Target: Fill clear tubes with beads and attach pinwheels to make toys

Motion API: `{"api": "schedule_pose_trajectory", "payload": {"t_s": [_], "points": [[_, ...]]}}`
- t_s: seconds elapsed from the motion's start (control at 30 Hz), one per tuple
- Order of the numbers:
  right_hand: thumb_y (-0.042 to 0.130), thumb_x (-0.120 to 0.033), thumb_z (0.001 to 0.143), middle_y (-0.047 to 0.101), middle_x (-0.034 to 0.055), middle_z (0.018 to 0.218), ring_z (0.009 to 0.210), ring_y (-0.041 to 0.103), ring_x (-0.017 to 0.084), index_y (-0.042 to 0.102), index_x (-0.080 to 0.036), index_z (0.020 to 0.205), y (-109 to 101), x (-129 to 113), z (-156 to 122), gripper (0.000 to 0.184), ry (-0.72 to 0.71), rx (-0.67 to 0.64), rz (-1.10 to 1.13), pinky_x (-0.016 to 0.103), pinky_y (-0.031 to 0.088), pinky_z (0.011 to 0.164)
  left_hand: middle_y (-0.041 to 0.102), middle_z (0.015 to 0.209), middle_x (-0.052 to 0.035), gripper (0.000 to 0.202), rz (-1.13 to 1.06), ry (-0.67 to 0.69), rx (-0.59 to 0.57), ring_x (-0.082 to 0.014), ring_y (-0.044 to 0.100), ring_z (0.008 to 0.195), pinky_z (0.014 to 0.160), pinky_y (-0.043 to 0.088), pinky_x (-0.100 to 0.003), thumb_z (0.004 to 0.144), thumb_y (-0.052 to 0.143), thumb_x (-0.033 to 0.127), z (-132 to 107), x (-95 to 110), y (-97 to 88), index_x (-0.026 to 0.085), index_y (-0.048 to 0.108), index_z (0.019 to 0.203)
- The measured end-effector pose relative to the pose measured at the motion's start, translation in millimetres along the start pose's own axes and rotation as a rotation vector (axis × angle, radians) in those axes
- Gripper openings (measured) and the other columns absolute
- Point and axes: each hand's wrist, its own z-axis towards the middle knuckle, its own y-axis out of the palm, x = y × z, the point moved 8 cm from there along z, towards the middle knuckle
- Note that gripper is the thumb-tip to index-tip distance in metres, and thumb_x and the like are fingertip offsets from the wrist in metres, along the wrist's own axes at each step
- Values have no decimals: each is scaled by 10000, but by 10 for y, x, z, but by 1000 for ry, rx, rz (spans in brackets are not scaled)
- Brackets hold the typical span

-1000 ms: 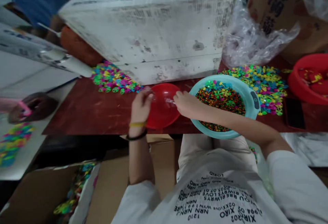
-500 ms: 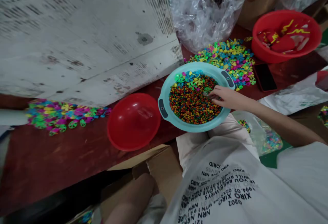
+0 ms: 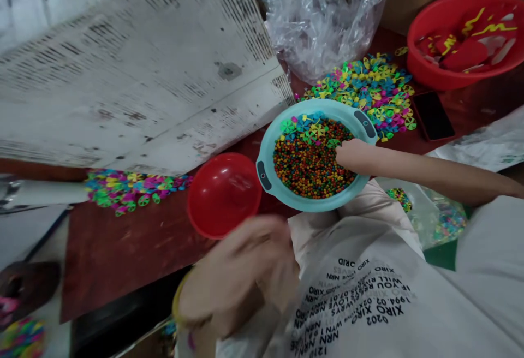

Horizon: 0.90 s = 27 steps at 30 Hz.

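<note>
My right hand (image 3: 352, 154) is over the right side of a light blue basin (image 3: 268, 142), its fingers curled and mostly hidden from me. What they hold, if anything, I cannot make out. Many small multicoloured beads (image 3: 311, 172) fill the basin. Green, blue and yellow plastic wheel-like pieces (image 3: 311, 129) lie on the beads at the far side. In front of my body, my left hand (image 3: 254, 260) is smeared by motion, close to the near edge of a red bowl (image 3: 224, 197). Its fingers cannot be told apart.
Heaps of coloured plastic pieces (image 3: 368, 93) (image 3: 131, 189) lie on the dark red table (image 3: 135, 254). A red tub (image 3: 434, 71) holds red and yellow parts, near a phone (image 3: 434, 115). Clear plastic bags (image 3: 323, 25) and a stained white board (image 3: 164, 74) stand behind.
My left hand has come up from below toward the red bowl. My right hand's fingers have curled in, and the clear thing seen at their tips no longer shows. The view has shifted slightly.
</note>
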Motion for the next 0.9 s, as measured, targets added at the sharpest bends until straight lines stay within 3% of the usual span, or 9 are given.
{"api": "schedule_pose_trajectory", "payload": {"t_s": [0.1, 0.17, 0.2, 0.3, 0.4, 0.53, 0.67, 0.8, 0.9], "points": [[538, 16, 961, 785, 235, 1179, 1156, 753, 370, 810, -80, 1198, -33, -74, 204, 373, -2, -26, -23, 441, 594, 910, 798, 1050, -88, 293, 368, 49, -115, -317, 702, 1179, 1069, 590, -535, 1014, 561, 263, 662, -1, 333, 307, 850, 1037], [571, 13, 937, 794, 231, 1161, 1159, 756, 370, 812, -91, 1199, -63, -109, 357, 371, -13, -11, -37, 436, 599, 916, 779, 897, -171, 258, 674, -95, -236, -373, 673, 1245, 1070, 565, -545, 955, 589, 83, 1080, -183, 666, 137, 829, 877], [586, 5, 929, 797, 230, 1150, 1155, 759, 366, 812, -96, 1200, -76, -116, 430, 368, -15, 2, -33, 427, 599, 917, 773, 869, -185, 266, 678, -114, -273, -371, 697, 1195, 1013, 586, -509, 942, 582, 42, 1230, -213, 840, 106, 818, 840], [626, -25, 901, 804, 228, 1123, 1138, 766, 351, 815, -93, 1205, -81, -114, 614, 365, -12, 33, 25, 380, 591, 911, 773, 874, -206, 312, 634, -143, -361, -324, 750, 1027, 883, 599, -415, 960, 523, 17, 1406, -229, 1286, 68, 818, 873], [653, -61, 878, 806, 230, 1121, 1107, 762, 335, 815, -57, 1203, -82, -119, 756, 363, -17, 81, 141, 331, 570, 869, 790, 971, -223, 353, 594, -131, -380, -302, 764, 990, 895, 591, -399, 995, 471, 43, 1379, -197, 1507, 43, 824, 992], [650, -109, 905, 826, 166, 1074, 993, 751, 272, 824, -62, 1158, -138, -99, 865, 311, -40, 111, 241, 282, 528, 787, 811, 1116, -171, 360, 483, -68, -363, -251, 762, 1025, 972, 580, -353, 1012, 472, 71, 1365, -192, 1585, 89, 818, 1112], [670, -204, 971, 829, 112, 1039, 928, 730, 219, 818, -79, 1176, -305, 0, 751, 282, -127, 147, 296, 262, 511, 782, 811, 1222, -86, 389, 278, 40, -275, -214, 749, 1101, 1035, 567, -338, 1035, 474, 79, 1378, -188, 1406, 178, 798, 1226], [670, -45, 898, 815, 173, 1013, 995, 751, 301, 836, -49, 1084, -277, 107, 520, 249, -114, 113, 142, 372, 533, 888, 807, 1117, -150, 336, 647, 32, -290, -299, 711, 1170, 957, 580, -383, 1049, 481, 106, 1335, -321, 1157, 117, 813, 1100], [629, 13, 866, 808, 218, 1081, 1045, 759, 365, 828, -54, 1135, -98, 57, 475, 341, -48, 23, 6, 442, 557, 888, 801, 1005, -198, 307, 749, -2, -365, -331, 729, 1097, 875, 592, -392, 999, 509, 41, 1325, -372, 1200, 63, 808, 937]]}}
